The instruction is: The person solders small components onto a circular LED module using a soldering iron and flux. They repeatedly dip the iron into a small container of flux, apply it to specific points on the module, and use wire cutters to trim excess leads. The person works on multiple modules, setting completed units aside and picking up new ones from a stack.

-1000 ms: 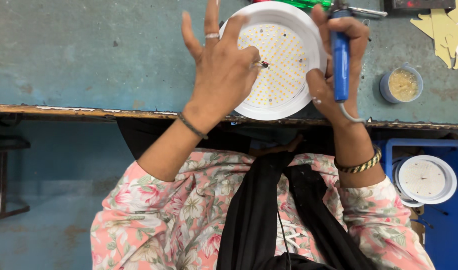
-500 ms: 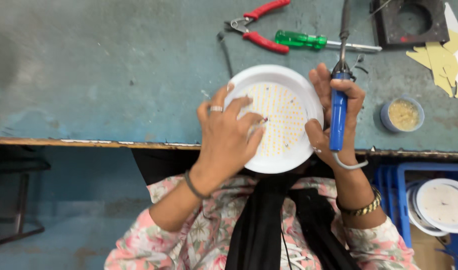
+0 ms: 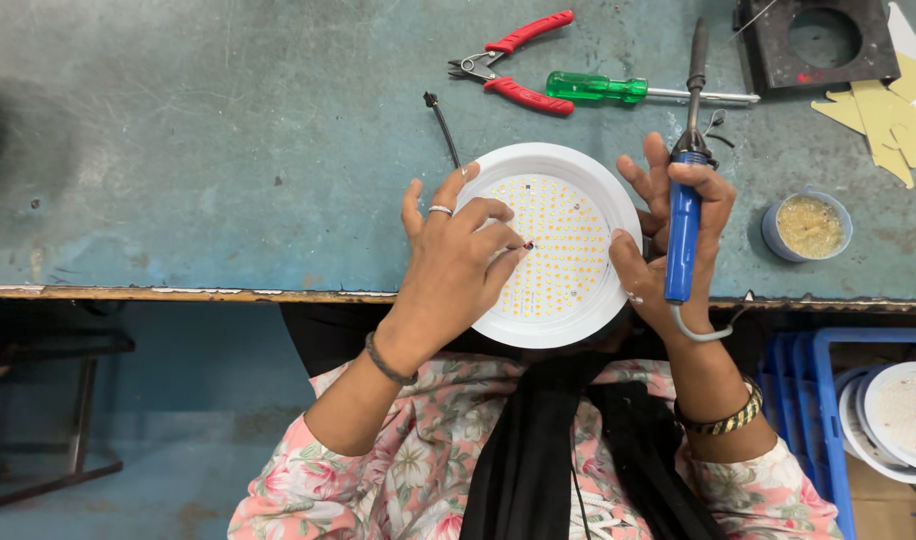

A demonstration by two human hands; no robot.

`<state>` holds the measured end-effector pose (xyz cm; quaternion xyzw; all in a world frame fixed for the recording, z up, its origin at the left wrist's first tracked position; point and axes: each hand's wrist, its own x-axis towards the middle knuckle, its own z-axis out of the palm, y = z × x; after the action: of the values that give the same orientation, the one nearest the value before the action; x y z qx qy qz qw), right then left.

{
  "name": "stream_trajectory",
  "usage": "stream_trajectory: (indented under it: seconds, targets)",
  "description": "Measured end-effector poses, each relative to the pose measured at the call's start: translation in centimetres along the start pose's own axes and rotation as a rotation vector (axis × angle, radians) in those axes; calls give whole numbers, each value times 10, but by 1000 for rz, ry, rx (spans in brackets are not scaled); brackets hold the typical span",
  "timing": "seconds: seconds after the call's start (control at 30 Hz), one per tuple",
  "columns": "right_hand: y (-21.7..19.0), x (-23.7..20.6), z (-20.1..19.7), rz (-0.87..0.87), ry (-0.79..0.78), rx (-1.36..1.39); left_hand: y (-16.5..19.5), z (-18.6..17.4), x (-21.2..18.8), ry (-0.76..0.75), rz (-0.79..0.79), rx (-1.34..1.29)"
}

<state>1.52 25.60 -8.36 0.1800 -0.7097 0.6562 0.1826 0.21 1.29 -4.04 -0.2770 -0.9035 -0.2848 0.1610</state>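
My left hand (image 3: pixel 456 262), spread a second ago, now down on LED disc (image 3: pixel 558 245), fingertips pinching small wire end. My right hand (image 3: pixel 678 245) steadies rim, fist around soldering iron (image 3: pixel 684 215). Joint being positioned.

Workshop: tool-strewn workbench (image 3: pixel 228 150), pliers (image 3: pixel 513 62)

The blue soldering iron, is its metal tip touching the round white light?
Apart. The head view shows the right hand holding the blue soldering iron beside the round white light, its metal tip pointing away over bare table.
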Motion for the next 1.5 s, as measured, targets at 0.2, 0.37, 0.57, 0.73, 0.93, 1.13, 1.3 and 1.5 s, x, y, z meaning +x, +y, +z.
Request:
stream_trajectory:
  seconds: [0.2, 0.37, 0.57, 0.73, 0.93, 1.13, 1.3, 1.5]
  targets:
    - [0, -2, -1, -12, -8, -26, -3, 4, -4, 7, 28, -29]
    - [-1, -1, -1, -11, -14, -43, 1, 1, -1, -7, 3, -54]
    - [-1, -2, 0, -19, -18, -62, 1, 0, 1, -15, -27, -70]
    - [-1, -2, 0, -15, -17, -31, -2, -1, 2, 3, -23, -120]
    - [0, -2, 0, -16, -19, -12, -6, -3, 1, -15, 4, -128]
    - [1, -1, 1, -40, -2, -59, -13, -7, -1, -66, -5, -198]
    - [0, 0, 1, -11, -11, -22, -13, -8, 0, -63, 0, -212]
    - [0, -1, 1, 1, -7, -11, -12, -7, -1, -59, -19, -226]
